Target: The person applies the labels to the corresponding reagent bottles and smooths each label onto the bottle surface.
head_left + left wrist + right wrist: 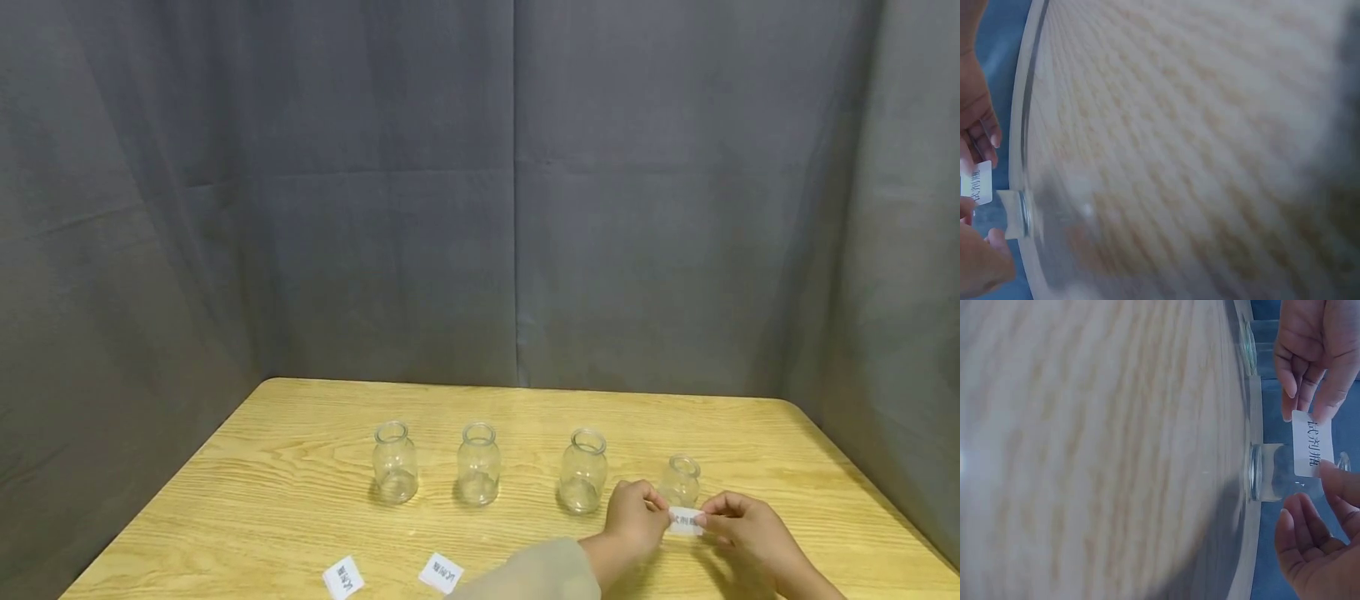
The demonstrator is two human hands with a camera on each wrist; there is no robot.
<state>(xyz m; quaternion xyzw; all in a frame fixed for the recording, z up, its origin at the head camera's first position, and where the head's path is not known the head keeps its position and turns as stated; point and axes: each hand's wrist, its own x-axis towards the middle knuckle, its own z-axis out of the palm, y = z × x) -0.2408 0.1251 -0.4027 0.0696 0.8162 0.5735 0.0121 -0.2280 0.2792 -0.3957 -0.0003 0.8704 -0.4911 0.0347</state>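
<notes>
A small white label [686, 522] with printed dark characters is stretched between my two hands. My left hand [633, 518] pinches its left end between thumb and fingers, and my right hand [752, 533] pinches the right end. Right behind the label stands a clear glass jar [681, 477], its lower part hidden by label and hands. In the right wrist view, the label [1311, 442] lies in front of the jar [1272, 482]; whether it touches the glass I cannot tell. The left wrist view catches the label [979, 183] only at its left edge.
Three more open glass jars stand in a row to the left: one [395, 467] farthest off, one [478, 467] in the middle, one [582, 473] beside my left hand. Two white labels [343, 577] [441, 572] lie near the wooden table's [262, 500] front. Grey curtains [390, 208] surround it.
</notes>
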